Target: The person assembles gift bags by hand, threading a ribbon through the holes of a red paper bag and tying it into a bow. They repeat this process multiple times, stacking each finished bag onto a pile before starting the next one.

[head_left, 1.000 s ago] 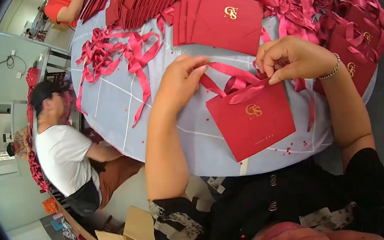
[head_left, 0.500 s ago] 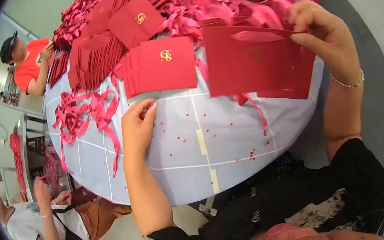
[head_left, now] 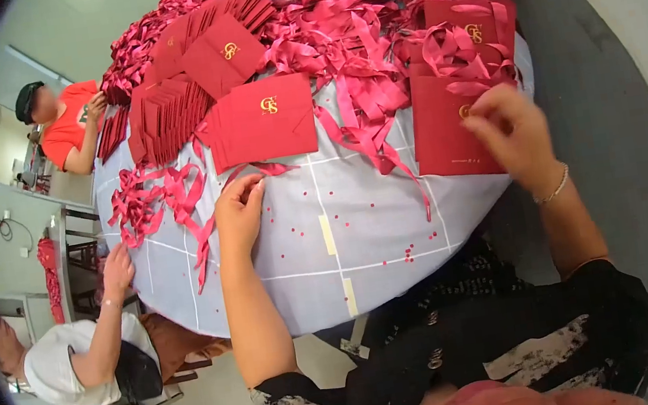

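My left hand [head_left: 238,219] rests at the near edge of a small fan of red cards or envelopes [head_left: 263,124] with a gold monogram. Its thumb and forefinger are pinched on a pink ribbon [head_left: 274,168], which runs out along the cloth. To the right, my right hand [head_left: 515,136] hovers over a red paper bag [head_left: 447,131] with ribbon handles, its thumb and finger slightly apart. That bag lies flat near the table's right edge, overlapping another red bag [head_left: 486,29] behind it. The right hand partly covers the bag's gold monogram.
Stacked red bags or envelopes [head_left: 171,116] and a heap of pink ribbons [head_left: 343,42] fill the far side. A loose ribbon bundle [head_left: 134,208] lies left. Small red dots speckle the white-lined cloth [head_left: 305,246]. Two people, one in orange [head_left: 69,126], one in white [head_left: 74,366], are at left.
The red bag in my right hand has come down onto the right side of the table, and the hand has let go. A ribbon now shows at my left fingertips.
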Demonstrator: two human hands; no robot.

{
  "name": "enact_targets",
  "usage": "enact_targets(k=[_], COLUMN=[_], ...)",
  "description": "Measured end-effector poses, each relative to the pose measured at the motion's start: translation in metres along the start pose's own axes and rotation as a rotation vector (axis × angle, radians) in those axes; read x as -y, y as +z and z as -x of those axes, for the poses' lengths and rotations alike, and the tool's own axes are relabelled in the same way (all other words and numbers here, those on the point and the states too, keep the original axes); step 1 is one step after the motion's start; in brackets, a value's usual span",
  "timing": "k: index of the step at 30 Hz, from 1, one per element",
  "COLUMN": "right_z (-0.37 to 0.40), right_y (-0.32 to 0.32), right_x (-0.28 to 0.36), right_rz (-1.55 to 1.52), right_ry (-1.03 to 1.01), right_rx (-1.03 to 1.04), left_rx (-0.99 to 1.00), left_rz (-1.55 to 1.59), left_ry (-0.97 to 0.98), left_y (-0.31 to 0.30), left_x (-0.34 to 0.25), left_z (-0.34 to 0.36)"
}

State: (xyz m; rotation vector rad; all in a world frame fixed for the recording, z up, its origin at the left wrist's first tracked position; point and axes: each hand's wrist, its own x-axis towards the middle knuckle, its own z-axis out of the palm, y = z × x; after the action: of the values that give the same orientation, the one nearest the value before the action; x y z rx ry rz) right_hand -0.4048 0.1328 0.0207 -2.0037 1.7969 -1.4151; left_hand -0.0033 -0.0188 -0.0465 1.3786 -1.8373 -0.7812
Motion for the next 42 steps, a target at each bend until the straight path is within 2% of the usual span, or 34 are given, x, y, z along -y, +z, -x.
enact_targets(k=[2, 4, 6, 8, 10, 12, 13, 15, 17, 19, 20, 22, 23, 25, 26, 28, 29, 31, 33, 35, 36, 38, 39, 40, 42], right_z=[0.006, 0.009, 0.008, 0.000, -0.013, -0.030, -0.044, -0.075, -0.105, -0.123, -0.128, -0.131, -0.126, -0.109, -0.101, -0.072, -0.064, -0.055, -0.057, -0.063, -0.066, -0.077, -0.082, -0.082, -0.078], right_y=[0.023, 0.051, 0.073, 0.096, 0.112, 0.122, 0.127, 0.126, 0.131, 0.117, 0.118, 0.128, 0.129, 0.145, 0.157, 0.175, 0.179, 0.192, 0.199, 0.197, 0.190, 0.177, 0.164, 0.160, 0.160], right_x=[0.021, 0.032, 0.039, 0.042, 0.035, 0.025, 0.021, 0.020, 0.023, 0.053, 0.060, 0.066, 0.068, 0.071, 0.069, 0.080, 0.089, 0.084, 0.074, 0.051, 0.052, 0.041, 0.045, 0.048, 0.062], right_rz=[0.017, 0.155, 0.191, 0.472, 0.468, 0.311, 0.137, -0.072, -0.402, -0.370, -0.345, -0.157, 0.069, 0.101, -0.040, -0.258, -0.238, -0.228, -0.233, -0.154, -0.131, 0.010, 0.255, 0.264, 0.425], right_ry=[-0.089, -0.266, -0.257, -0.083, -0.136, -0.219, -0.323, -0.189, -0.066, -0.089, -0.031, -0.343, -0.448, -0.523, -0.579, -0.176, -0.167, -0.238, -0.198, -0.337, -0.287, -0.291, -0.267, -0.265, -0.306], right_rx=[0.268, 0.301, 0.343, 0.527, 0.517, 0.584, 0.462, 0.437, 0.188, -0.034, -0.053, -0.282, -0.296, -0.128, 0.051, 0.426, 0.484, 0.520, 0.548, 0.576, 0.446, 0.312, 0.361, 0.360, 0.149], left_rx=[-0.031, -0.050, -0.066, -0.078, -0.107, -0.143, -0.160, -0.330, -0.382, -0.378, -0.390, -0.199, -0.211, -0.175, -0.152, -0.115, -0.094, 0.020, 0.080, 0.103, 0.143, 0.131, 0.120, 0.126, 0.124], left_rz=[-0.024, -0.015, -0.041, -0.087, -0.065, -0.092, -0.091, -0.251, -0.352, -0.461, -0.456, -0.353, -0.346, -0.286, -0.257, -0.146, -0.183, -0.169, -0.189, -0.174, -0.219, -0.217, -0.226, -0.205, -0.194], left_ry=[0.029, 0.038, 0.050, 0.078, 0.038, -0.016, -0.020, 0.096, 0.148, 0.208, 0.200, 0.027, 0.012, 0.157, 0.176, 0.306, 0.398, 0.434, 0.459, 0.411, 0.324, 0.304, 0.275, 0.213, 0.242], left_y=[0.003, 0.005, 0.005, 0.004, 0.004, 0.004, 0.004, 0.003, 0.002, 0.000, -0.002, -0.006, -0.006, -0.005, -0.003, 0.004, 0.006, 0.010, 0.009, 0.006, 0.001, -0.002, -0.003, -0.006, -0.004], left_x=[-0.005, -0.009, -0.008, -0.009, -0.001, 0.001, -0.005, -0.014, -0.006, 0.001, 0.002, -0.002, -0.004, -0.009, -0.013, -0.019, -0.023, -0.033, -0.037, -0.043, -0.043, -0.030, -0.025, -0.025, -0.028], left_z=[0.001, 0.003, 0.003, 0.005, 0.004, 0.002, 0.004, 0.005, 0.005, 0.005, 0.004, 0.005, 0.006, 0.006, 0.006, 0.007, 0.009, 0.015, 0.015, 0.016, 0.017, 0.012, 0.010, 0.008, 0.006])
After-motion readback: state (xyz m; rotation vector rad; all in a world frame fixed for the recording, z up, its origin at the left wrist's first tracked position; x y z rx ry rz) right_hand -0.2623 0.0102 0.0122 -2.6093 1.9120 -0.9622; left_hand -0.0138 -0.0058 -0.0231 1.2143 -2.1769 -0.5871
